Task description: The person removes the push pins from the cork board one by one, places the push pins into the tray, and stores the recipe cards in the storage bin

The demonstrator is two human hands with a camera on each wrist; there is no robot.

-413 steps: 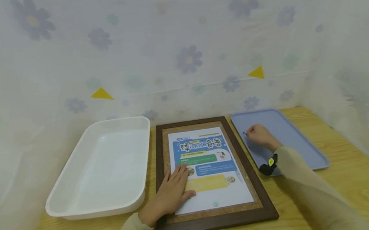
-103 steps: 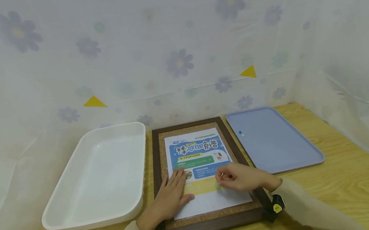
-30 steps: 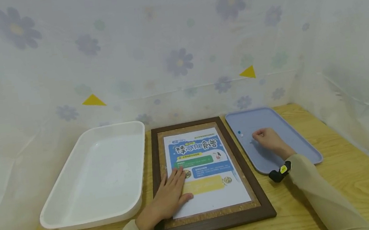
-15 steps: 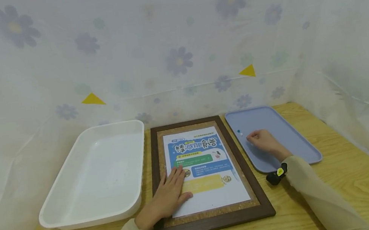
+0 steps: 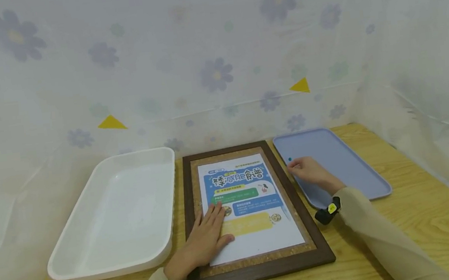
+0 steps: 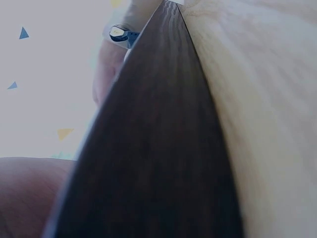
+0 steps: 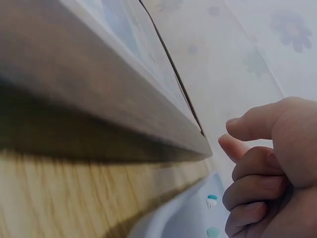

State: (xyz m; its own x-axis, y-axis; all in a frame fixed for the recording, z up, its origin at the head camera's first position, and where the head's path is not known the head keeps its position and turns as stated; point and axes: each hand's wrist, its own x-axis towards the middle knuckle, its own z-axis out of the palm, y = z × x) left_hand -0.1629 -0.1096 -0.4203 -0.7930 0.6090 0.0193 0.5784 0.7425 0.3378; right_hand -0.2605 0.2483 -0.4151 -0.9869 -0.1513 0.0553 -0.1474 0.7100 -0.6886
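Observation:
In the head view my left hand [image 5: 205,238] lies flat on a printed sheet [image 5: 261,242], fingers spread. The sheet lies on a cork board [image 5: 259,262] with a dark brown frame [image 5: 289,270]. Over the left edge of the lilac tray [image 5: 354,180] is my right hand [image 5: 313,173]. The right wrist view shows its lower fingers [image 7: 247,191] curled in and a small gap between thumb and index, with nothing visible there. A blue-topped push pin [image 5: 290,159] sits in the tray just beyond the fingertips; a pale green push pin [image 7: 213,232] is near it.
A deep white basin [image 5: 112,217] stands on the wooden table [image 5: 426,228], left of the framed board. Behind hangs a flowered curtain [image 5: 182,61], which also closes off both sides. In the left wrist view the frame's dark edge [image 6: 153,119] fills the middle.
Earlier my right hand pinched a greenish pin at the sheet's yellow block, then moved to the tray. Over the last second it has slid left toward the board. My left hand stays put.

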